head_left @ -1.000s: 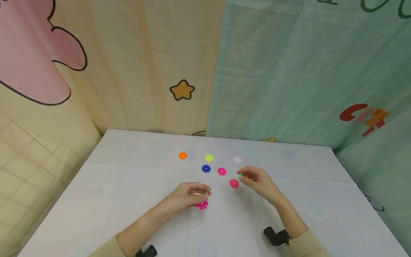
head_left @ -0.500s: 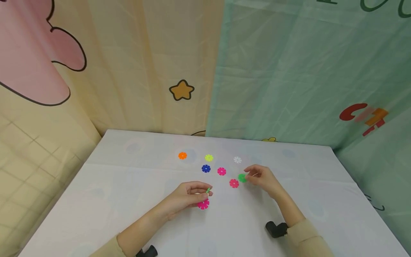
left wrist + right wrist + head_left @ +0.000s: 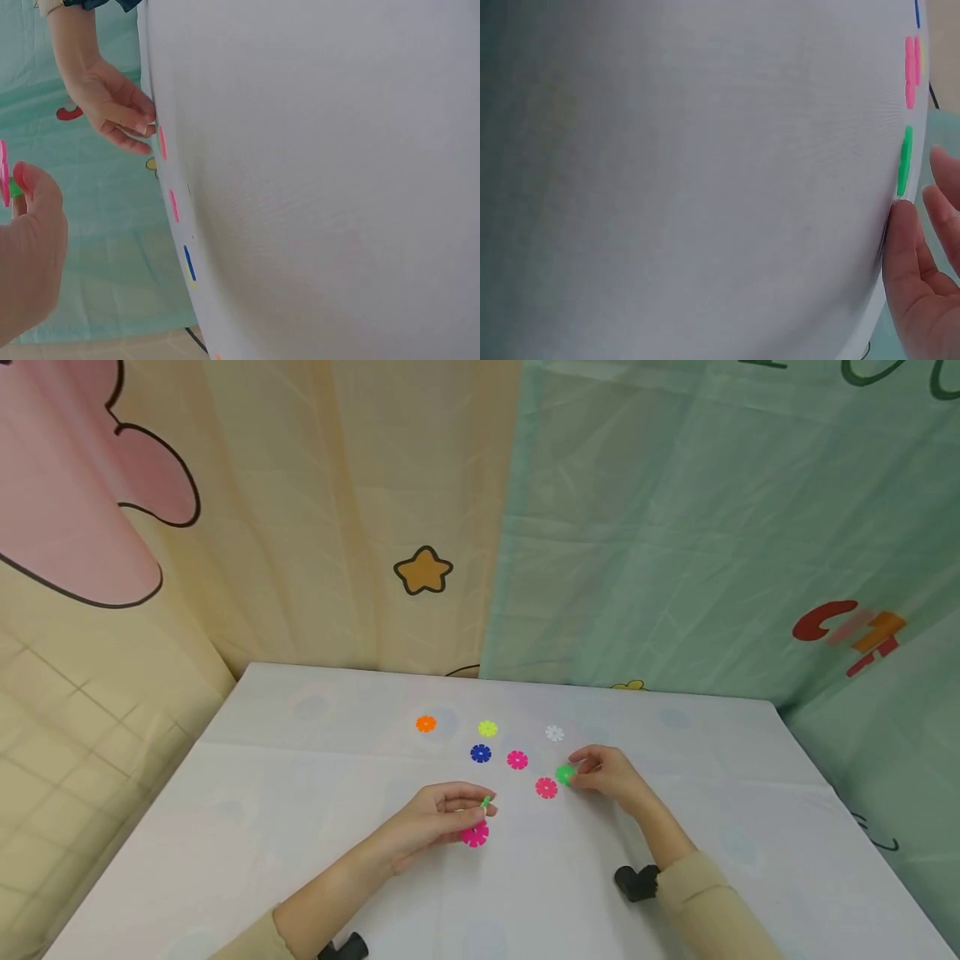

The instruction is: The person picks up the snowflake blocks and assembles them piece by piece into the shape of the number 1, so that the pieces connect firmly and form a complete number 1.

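Observation:
My left hand (image 3: 438, 822) pinches a pink snowflake building disc (image 3: 475, 836) with a green disc (image 3: 486, 802) standing crosswise against it. In the left wrist view the pink disc (image 3: 4, 173) is edge-on, and the green piece (image 3: 16, 187) sits between it and the thumb. On the table, a loose green disc (image 3: 565, 775) lies flat beside my right hand (image 3: 611, 777). The right wrist view has the thumb tip down on the cloth right at that green disc (image 3: 905, 161), with the other fingers raised apart from it.
Near the right hand lie a red-pink disc (image 3: 547, 788), a pink one (image 3: 517, 760) and a white one (image 3: 554, 733). Farther left are blue (image 3: 481, 753), yellow (image 3: 487, 728) and orange (image 3: 426, 723) discs. Curtains hang behind the white-covered table (image 3: 300, 793).
The right hand held a green disc tilted in its fingers, then let it down flat on the table; the fingers drew back right, then came slightly closer. The left hand keeps its hold.

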Action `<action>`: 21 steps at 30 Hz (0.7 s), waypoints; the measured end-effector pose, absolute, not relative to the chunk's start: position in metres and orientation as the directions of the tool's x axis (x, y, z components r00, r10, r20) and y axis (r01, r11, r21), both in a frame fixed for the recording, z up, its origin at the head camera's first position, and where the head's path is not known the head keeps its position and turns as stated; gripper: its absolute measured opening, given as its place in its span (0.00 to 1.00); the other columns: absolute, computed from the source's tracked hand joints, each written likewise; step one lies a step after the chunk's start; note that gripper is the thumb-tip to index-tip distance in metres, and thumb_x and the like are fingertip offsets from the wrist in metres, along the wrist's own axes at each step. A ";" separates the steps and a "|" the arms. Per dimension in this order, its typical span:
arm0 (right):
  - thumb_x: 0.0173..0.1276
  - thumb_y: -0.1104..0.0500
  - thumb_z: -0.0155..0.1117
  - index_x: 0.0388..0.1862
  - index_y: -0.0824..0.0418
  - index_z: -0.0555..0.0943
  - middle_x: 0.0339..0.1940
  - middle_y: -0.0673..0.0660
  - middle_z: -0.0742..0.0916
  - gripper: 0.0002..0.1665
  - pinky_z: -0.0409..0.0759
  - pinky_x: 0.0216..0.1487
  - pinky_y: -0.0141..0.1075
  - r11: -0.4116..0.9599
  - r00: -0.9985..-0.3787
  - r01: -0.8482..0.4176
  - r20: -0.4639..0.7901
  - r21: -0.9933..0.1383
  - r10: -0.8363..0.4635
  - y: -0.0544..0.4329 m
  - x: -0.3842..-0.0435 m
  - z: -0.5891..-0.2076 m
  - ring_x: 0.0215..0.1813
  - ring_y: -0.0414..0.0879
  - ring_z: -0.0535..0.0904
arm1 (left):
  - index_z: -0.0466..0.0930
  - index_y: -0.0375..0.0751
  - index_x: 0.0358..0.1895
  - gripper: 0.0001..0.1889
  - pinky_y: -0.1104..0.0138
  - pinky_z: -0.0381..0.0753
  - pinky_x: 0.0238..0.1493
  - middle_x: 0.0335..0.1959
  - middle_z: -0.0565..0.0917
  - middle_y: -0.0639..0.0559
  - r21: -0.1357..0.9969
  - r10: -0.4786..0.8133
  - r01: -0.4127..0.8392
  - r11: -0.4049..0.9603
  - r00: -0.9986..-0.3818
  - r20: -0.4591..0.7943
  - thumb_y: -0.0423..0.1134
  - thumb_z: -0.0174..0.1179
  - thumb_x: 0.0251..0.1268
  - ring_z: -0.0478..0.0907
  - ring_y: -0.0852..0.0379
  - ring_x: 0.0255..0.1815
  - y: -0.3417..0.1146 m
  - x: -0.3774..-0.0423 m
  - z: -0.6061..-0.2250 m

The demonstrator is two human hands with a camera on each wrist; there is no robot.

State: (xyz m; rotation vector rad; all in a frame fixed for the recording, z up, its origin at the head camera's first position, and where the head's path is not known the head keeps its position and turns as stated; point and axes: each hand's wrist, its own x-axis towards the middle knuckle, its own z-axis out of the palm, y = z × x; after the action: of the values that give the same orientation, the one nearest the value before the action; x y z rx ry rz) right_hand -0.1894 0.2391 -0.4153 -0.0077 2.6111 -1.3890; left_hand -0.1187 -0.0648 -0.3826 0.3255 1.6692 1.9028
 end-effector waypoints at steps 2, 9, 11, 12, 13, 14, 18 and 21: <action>0.53 0.68 0.70 0.44 0.71 0.79 0.28 0.56 0.76 0.18 0.73 0.30 0.33 0.573 -0.983 0.076 -0.159 -0.816 -0.096 0.238 -0.192 -0.416 0.32 0.47 0.70 | 0.70 0.28 0.59 0.25 0.67 0.78 0.47 0.53 0.79 0.38 0.963 0.568 -0.265 -0.049 -0.801 -0.191 0.41 0.60 0.63 0.77 0.49 0.53 -0.065 -0.119 -0.382; 0.50 0.66 0.73 0.37 0.66 0.80 0.22 0.54 0.73 0.15 0.68 0.27 0.32 0.671 -0.984 0.079 -0.166 -0.738 -0.066 0.231 -0.198 -0.419 0.28 0.46 0.68 | 0.69 0.26 0.59 0.26 0.69 0.78 0.46 0.51 0.80 0.40 0.960 0.565 -0.274 -0.058 -0.802 -0.195 0.40 0.61 0.62 0.77 0.51 0.51 -0.064 -0.123 -0.383; 0.50 0.65 0.74 0.36 0.65 0.79 0.22 0.54 0.73 0.15 0.67 0.27 0.33 0.706 -0.985 0.072 -0.163 -0.705 -0.063 0.229 -0.200 -0.419 0.28 0.46 0.68 | 0.69 0.26 0.59 0.26 0.69 0.78 0.46 0.51 0.79 0.39 0.959 0.562 -0.275 -0.062 -0.804 -0.195 0.40 0.61 0.62 0.78 0.51 0.51 -0.064 -0.124 -0.383; 0.50 0.65 0.74 0.36 0.65 0.79 0.22 0.54 0.73 0.15 0.67 0.27 0.33 0.719 -0.985 0.070 -0.164 -0.692 -0.062 0.229 -0.200 -0.419 0.28 0.46 0.68 | 0.69 0.26 0.59 0.26 0.69 0.78 0.46 0.51 0.79 0.39 0.960 0.561 -0.274 -0.062 -0.804 -0.194 0.40 0.61 0.62 0.77 0.51 0.51 -0.064 -0.124 -0.383; 0.50 0.65 0.74 0.36 0.65 0.78 0.23 0.55 0.73 0.15 0.68 0.27 0.33 0.730 -0.984 0.070 -0.165 -0.680 -0.059 0.228 -0.201 -0.419 0.28 0.47 0.68 | 0.69 0.26 0.59 0.26 0.69 0.78 0.46 0.52 0.79 0.39 0.960 0.560 -0.274 -0.061 -0.805 -0.194 0.40 0.61 0.62 0.77 0.51 0.51 -0.064 -0.124 -0.383; 0.50 0.65 0.74 0.35 0.64 0.78 0.23 0.55 0.73 0.16 0.68 0.28 0.33 0.733 -0.984 0.083 -0.173 -0.676 -0.049 0.227 -0.202 -0.419 0.29 0.47 0.68 | 0.69 0.26 0.59 0.26 0.69 0.78 0.46 0.51 0.79 0.39 0.960 0.558 -0.274 -0.060 -0.807 -0.196 0.40 0.61 0.62 0.78 0.51 0.51 -0.064 -0.124 -0.383; 0.50 0.65 0.74 0.35 0.63 0.75 0.25 0.56 0.73 0.17 0.69 0.28 0.34 0.737 -0.981 0.104 -0.192 -0.667 -0.035 0.226 -0.203 -0.417 0.30 0.48 0.69 | 0.70 0.27 0.58 0.26 0.69 0.78 0.46 0.52 0.79 0.38 0.960 0.549 -0.276 -0.052 -0.811 -0.203 0.41 0.61 0.62 0.77 0.50 0.51 -0.065 -0.124 -0.383; 0.50 0.66 0.74 0.34 0.64 0.74 0.25 0.56 0.74 0.17 0.70 0.28 0.33 0.727 -0.981 0.107 -0.192 -0.678 -0.034 0.226 -0.203 -0.416 0.29 0.47 0.69 | 0.70 0.28 0.58 0.25 0.69 0.77 0.46 0.52 0.78 0.37 0.961 0.537 -0.273 -0.038 -0.817 -0.211 0.42 0.60 0.63 0.76 0.48 0.53 -0.065 -0.124 -0.383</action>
State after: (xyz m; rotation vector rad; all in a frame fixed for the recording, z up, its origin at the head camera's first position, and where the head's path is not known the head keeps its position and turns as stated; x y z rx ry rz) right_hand -0.2026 0.2259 -0.4158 0.0586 2.7388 -1.0930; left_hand -0.1239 -0.0650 -0.3835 0.2788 1.6931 1.9077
